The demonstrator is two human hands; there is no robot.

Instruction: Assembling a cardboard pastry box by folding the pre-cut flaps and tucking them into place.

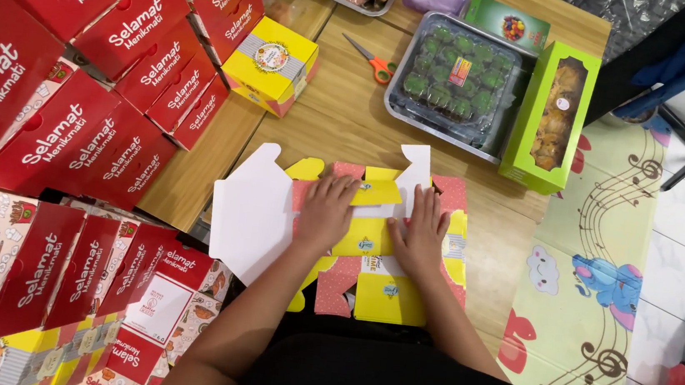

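flat carton under two hands

a wooden worktop [342,109] stands over a patterned play mat [595,267], with stacks of red boxes [103,69] crowding its left side. a tray of green cakes [454,73], a green window box [552,116] and orange scissors [370,60] sit at the far end. the unfolded carton blank [371,245], yellow, pink and white, lies flat at the near edge. it looks light, thin and easily creased, best held by panel edges. left hand [325,212] and right hand [422,238] press on it, fingers spread flat, gripping nothing.
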